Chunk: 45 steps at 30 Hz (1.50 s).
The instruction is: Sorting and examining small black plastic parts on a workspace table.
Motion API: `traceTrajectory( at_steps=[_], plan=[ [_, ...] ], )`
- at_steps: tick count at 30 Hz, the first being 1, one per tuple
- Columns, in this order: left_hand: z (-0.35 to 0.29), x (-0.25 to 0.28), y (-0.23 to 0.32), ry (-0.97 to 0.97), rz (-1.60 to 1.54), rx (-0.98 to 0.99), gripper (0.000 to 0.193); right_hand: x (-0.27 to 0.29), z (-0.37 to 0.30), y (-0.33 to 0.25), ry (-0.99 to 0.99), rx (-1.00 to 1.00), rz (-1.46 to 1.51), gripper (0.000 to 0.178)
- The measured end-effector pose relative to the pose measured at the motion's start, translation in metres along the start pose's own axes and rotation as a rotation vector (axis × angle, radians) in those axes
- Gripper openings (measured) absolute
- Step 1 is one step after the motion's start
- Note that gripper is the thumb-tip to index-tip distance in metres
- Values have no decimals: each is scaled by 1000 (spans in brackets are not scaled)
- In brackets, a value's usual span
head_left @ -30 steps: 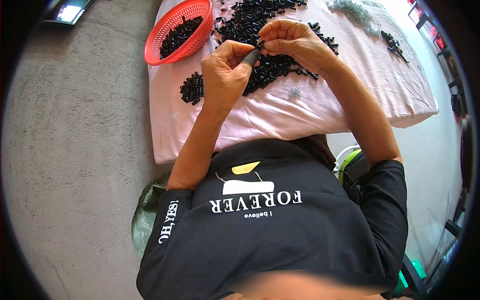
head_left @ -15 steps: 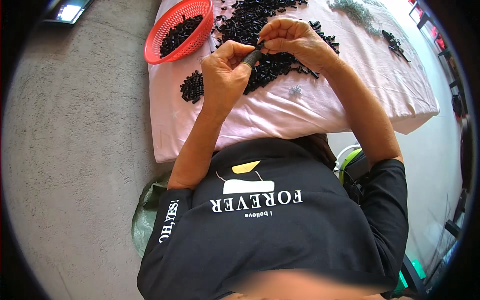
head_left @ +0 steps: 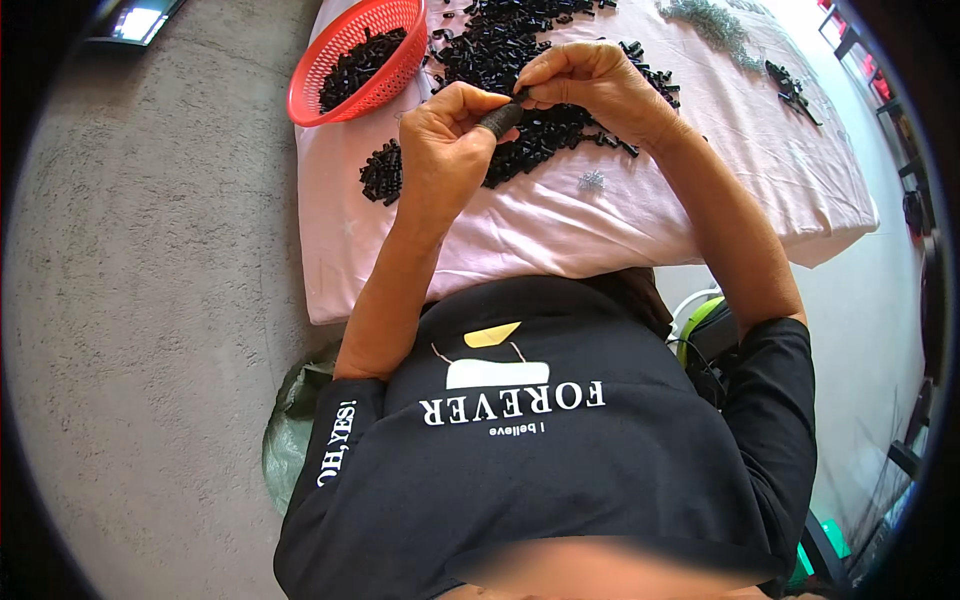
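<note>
A pink cloth-covered counter [head_left: 620, 235] is carrying a loose pile of short, black tubular pieces [head_left: 490, 55] toward its far edge. A round, red, perforated plastic basket [head_left: 404, 76] is standing at its left edge. The left hand [head_left: 447, 135] and right hand [head_left: 595, 85] are both pinching a small black piece [head_left: 520, 95] above the pile.
</note>
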<state>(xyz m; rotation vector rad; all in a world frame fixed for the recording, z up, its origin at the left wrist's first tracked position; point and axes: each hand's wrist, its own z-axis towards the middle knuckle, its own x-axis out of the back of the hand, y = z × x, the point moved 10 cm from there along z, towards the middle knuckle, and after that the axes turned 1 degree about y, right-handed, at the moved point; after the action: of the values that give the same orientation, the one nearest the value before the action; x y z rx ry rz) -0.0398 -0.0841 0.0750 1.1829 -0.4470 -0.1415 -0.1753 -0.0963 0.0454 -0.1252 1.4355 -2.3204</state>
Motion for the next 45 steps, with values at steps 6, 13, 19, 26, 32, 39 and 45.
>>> traceTrajectory(
  at_steps=[6, 13, 19, 26, 32, 39, 45],
  plan=[
    [-1, 1, 4, 28, -18, -9, 21, -2, -1, -4, 25, 3, 4, 12],
    [-4, -5, -8, 5, -17, 63, 26, 27, 2, 6, 122, -25, -80, 13],
    [-35, -47, -34, -275, 386, -46, 14, 39, -2, 15, 260, -110, -41, 18],
    [-33, -52, -21, -342, 467, -162, 19, 32, -1, 7, 215, -76, 110, 18],
    [-25, -74, -15, -399, 531, -282, 27, 29, -1, 9, 193, -119, 136, 19],
    [-24, -90, -19, -474, 649, -298, 22, 26, -1, 11, 185, -152, 146, 19],
    [-27, -91, -19, -455, 717, -311, 21, 22, -2, 9, 161, -150, 150, 19]
  ],
)
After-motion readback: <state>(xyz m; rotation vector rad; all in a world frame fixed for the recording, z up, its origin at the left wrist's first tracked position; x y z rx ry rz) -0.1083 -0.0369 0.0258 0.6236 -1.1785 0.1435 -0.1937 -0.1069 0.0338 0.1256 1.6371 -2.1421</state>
